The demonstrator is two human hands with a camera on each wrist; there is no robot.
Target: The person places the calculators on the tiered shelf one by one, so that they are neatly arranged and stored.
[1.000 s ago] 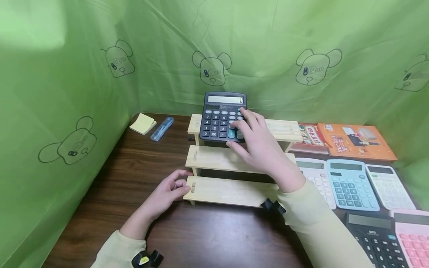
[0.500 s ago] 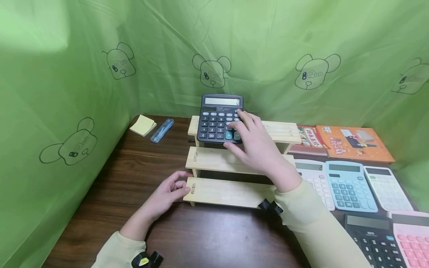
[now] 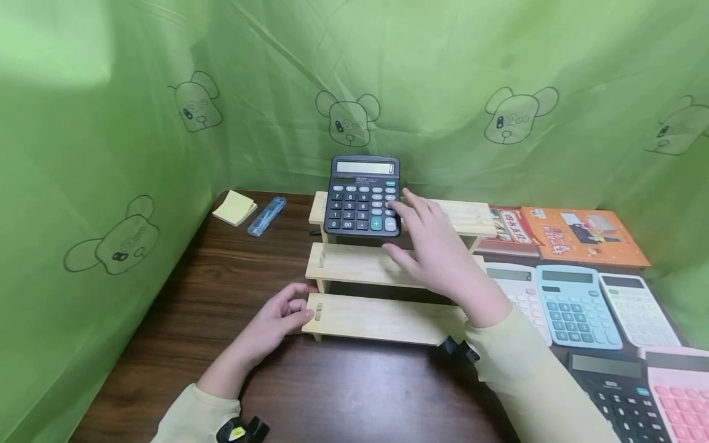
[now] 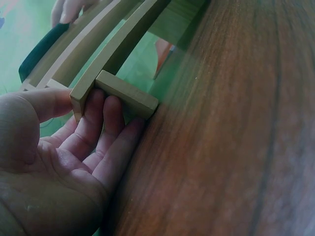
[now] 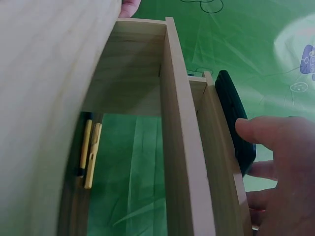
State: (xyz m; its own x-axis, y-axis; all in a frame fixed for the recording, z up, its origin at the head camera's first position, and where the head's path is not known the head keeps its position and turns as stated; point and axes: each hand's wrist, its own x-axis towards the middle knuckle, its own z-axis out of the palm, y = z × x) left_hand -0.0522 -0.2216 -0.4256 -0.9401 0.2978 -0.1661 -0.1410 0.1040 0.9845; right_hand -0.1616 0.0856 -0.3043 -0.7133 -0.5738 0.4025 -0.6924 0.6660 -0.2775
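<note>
A black desk calculator (image 3: 362, 197) leans back on the left end of the top step of a three-step wooden stand (image 3: 360, 317); its display reads 0. My right hand (image 3: 437, 246) is at the calculator's right edge, with its fingers relaxed and spread and the index fingertip over the right-hand keys. In the right wrist view, the thumb (image 5: 246, 129) overlaps the calculator's side (image 5: 235, 123). My left hand (image 3: 279, 314) grips the left end of the lowest step. Seen from the left wrist, its thumb is at the board's end and its fingers (image 4: 101, 118) curl underneath against the leg (image 4: 128, 96).
On the right lie white, light blue (image 3: 578, 307), black (image 3: 609, 387) and pink calculators (image 3: 678, 381). Orange and red booklets (image 3: 589, 237) lie behind them. A yellow sticky-note pad (image 3: 235, 207) and a blue translucent item (image 3: 267, 216) are at the back left. Green cloth walls (image 3: 432, 61) surround the table.
The calculator has shifted slightly left along the top step. My right fingers have drawn back rightward from across its keys to its edge. The left hand stays on the stand.
</note>
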